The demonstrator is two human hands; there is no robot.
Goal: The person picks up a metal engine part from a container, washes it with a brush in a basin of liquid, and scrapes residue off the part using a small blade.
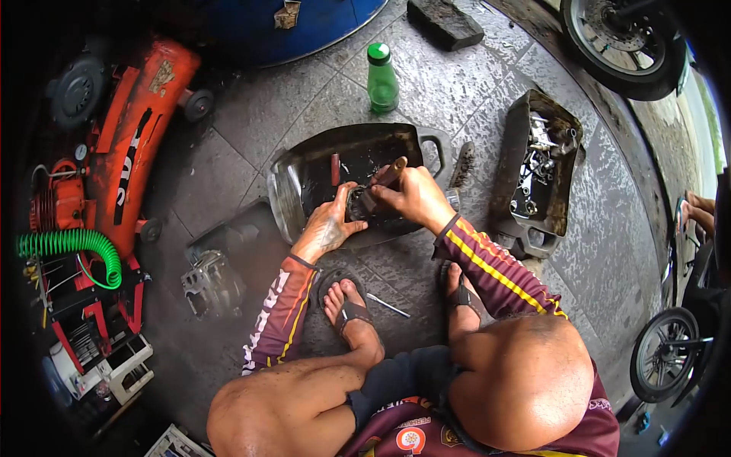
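Over a dark, cut-open container used as a basin (283,202), my left hand (329,227) is closed on a dark round metal part (355,204), partly covered by my fingers. My right hand (419,199) grips a brush with a wooden handle (394,172); its bristle end is against or close beside the metal part. A red tube-shaped piece (335,169) and small bits lie on the basin's floor. Just right of the basin rests a dark, dirty bristle brush (462,165).
A second cut container (502,179) holds several metal parts. A green bottle (382,80) stands behind the basin. A metal engine casing (213,286) sits at left, near a red compressor (145,137) with a green coiled hose (84,244). A metal tool (388,305) lies between my feet.
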